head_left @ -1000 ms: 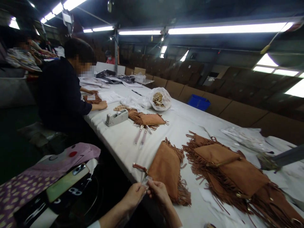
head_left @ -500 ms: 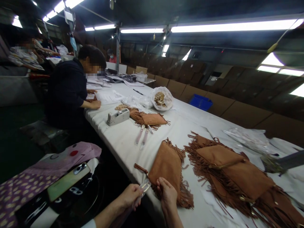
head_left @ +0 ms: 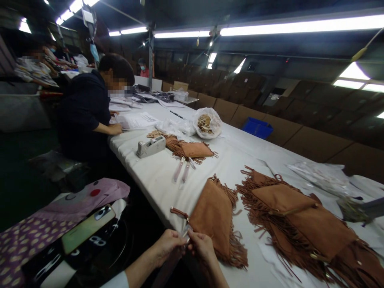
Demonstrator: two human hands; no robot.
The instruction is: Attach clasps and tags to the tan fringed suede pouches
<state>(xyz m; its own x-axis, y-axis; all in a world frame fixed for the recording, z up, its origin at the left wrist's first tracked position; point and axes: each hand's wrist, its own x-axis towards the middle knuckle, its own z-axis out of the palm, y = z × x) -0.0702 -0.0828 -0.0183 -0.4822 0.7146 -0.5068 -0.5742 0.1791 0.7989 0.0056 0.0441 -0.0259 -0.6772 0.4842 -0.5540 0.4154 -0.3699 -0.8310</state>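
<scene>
My left hand (head_left: 168,245) pinches a brown strap (head_left: 187,233) in a clear plastic sleeve, near its metal clasp end; the rest hangs down in shadow below the table edge. My right hand (head_left: 203,245) grips the same end, its fingers closed against the clasp. Just beyond my hands lies a brown suede bag (head_left: 210,208) with fringed sides, flat on the table. From its near left corner a short zipper pull (head_left: 179,213) sticks out. Two similar sleeved straps (head_left: 182,171) rest farther up the table.
On the right is a pile of fringed bags (head_left: 294,212). A tape dispenser (head_left: 151,147), a smaller fringed bag (head_left: 196,150) and a plastic bag of tags (head_left: 207,123) stand farther off. A co-worker (head_left: 84,108) leans over papers at left. A phone (head_left: 88,229) lies near my left arm.
My right hand has moved left from beside the bag and closed on the strap's clasp end. The left hand stays on the strap. My view has shifted slightly.
</scene>
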